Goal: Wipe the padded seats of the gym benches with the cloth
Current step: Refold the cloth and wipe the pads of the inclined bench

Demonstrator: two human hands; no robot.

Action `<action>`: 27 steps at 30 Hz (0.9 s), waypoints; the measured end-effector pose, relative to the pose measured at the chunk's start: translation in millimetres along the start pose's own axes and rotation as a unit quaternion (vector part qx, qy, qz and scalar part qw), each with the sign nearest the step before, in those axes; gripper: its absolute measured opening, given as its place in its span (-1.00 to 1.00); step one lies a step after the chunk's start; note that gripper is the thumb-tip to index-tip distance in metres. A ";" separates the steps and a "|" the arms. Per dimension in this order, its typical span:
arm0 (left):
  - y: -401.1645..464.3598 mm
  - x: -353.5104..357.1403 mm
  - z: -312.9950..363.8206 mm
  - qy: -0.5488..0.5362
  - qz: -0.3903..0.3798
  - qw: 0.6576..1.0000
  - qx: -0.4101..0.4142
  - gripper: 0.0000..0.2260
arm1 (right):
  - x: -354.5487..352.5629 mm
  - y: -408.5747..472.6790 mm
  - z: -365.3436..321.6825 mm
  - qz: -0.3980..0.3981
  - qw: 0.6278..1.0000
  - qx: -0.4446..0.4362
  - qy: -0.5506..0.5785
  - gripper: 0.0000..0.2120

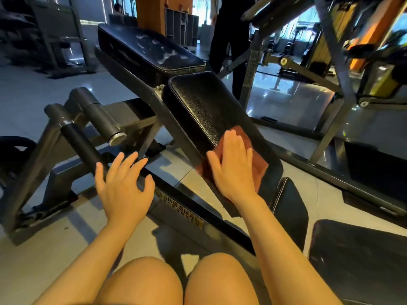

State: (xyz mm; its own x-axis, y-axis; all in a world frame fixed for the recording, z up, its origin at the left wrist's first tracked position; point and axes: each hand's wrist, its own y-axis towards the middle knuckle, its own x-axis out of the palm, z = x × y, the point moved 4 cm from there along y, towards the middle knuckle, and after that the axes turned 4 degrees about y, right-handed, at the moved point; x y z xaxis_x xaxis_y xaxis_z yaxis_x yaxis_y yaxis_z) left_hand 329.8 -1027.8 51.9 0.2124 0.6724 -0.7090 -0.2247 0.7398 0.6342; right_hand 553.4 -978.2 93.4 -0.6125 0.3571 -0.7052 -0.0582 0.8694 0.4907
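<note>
The desk (198, 102) is a black padded gym bench on a grey steel frame (141, 73), its grained pad sloping toward the viewer. A rust-brown cloth (256, 164) lies flat on the pad's near end, one corner hanging over the left edge. The right grip (231, 166) presses on the cloth with straight fingers. The frame stands on a pale tiled floor (22, 102).

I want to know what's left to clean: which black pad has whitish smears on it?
The far pad, highest in view, beyond the pad where the right hand presses the cloth; that one looks clean.
</note>
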 end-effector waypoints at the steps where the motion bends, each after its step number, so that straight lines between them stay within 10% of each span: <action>1: -0.8 -0.4 0.1 -0.001 0.000 1.000 0.002 -0.64 | 2.6 -0.3 -5.5 -0.036 0.999 -0.015 -0.007 -0.42; 4: -3.9 -0.2 -1.9 -0.015 0.004 1.000 0.009 -0.65 | -1.7 -9.4 7.6 -0.095 0.994 -0.057 -0.007 -0.22; 21: -30.1 10.6 -17.8 -0.091 0.047 0.982 0.158 -0.63 | 14.0 -38.1 28.8 0.109 0.988 0.007 -0.107 -0.01; 27: 37.4 -0.8 -60.8 -0.112 0.017 0.993 -0.043 -0.46 | 33.6 71.9 -46.4 0.073 0.993 -0.037 -0.087 -0.04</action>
State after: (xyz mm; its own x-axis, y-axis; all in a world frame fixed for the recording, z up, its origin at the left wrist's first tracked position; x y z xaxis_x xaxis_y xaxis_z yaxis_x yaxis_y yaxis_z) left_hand 263.4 -1002.1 57.4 0.4079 0.6923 -0.5953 -0.3136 0.7186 0.6207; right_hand 492.1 -919.6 128.8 -0.4727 0.5363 -0.6992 -0.0412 0.7791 0.6255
